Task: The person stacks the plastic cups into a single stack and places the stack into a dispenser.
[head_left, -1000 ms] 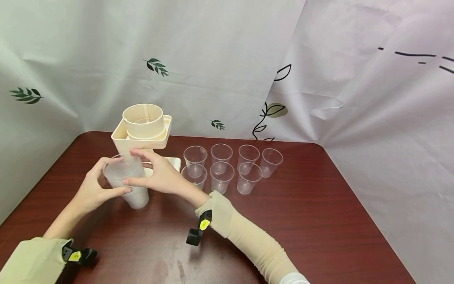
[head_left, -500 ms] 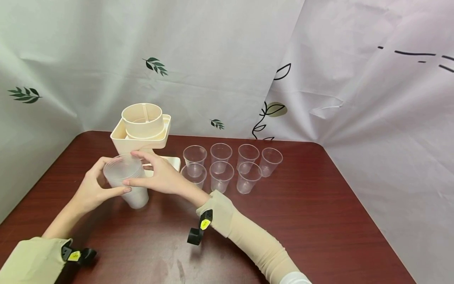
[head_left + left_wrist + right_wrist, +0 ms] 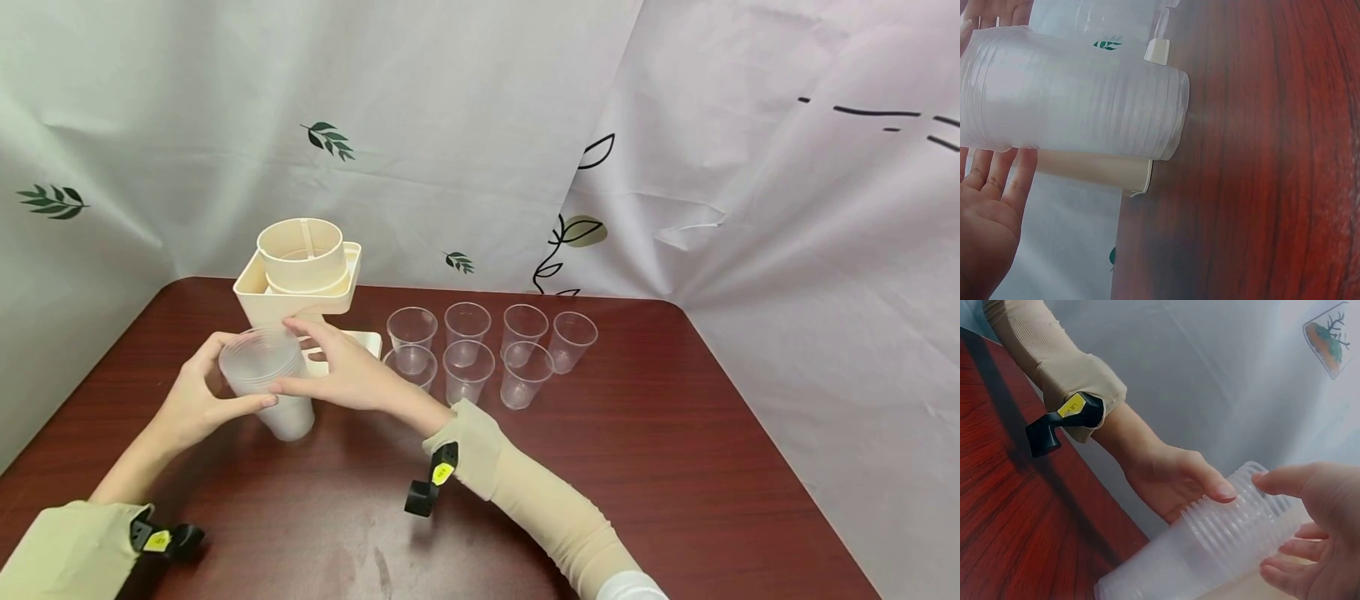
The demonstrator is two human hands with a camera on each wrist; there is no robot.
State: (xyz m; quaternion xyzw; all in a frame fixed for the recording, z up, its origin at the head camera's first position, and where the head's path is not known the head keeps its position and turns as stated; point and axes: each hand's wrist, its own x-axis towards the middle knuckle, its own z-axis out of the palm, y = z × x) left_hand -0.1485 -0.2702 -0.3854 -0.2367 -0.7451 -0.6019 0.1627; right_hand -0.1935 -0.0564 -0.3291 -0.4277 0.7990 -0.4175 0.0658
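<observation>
A tall stack of clear plastic cups [image 3: 291,417] is tilted, its rims up and to the left, on the left side of the table. My left hand [image 3: 193,402] grips it around the upper part, thumb in front and fingers behind. At the rims' right side, the thumb and fingers of my right hand [image 3: 347,367] touch the stack. In the right wrist view, the thumb of the right hand [image 3: 1332,519] lies on the nested rims [image 3: 1244,512]. Fingers of the left hand [image 3: 991,219] pass behind the stack [image 3: 1085,94] in the left wrist view.
Single clear cups [image 3: 468,367] stand upright in two rows right of the hands. A cream-coloured holder [image 3: 300,275] with a round top ring and square tray stands behind the stack. The dark red table [image 3: 637,467] meets a pale curtain [image 3: 465,150] at the back.
My right hand has shifted slightly to the right along the stack's rims. The left hand and the stack hold almost the same place.
</observation>
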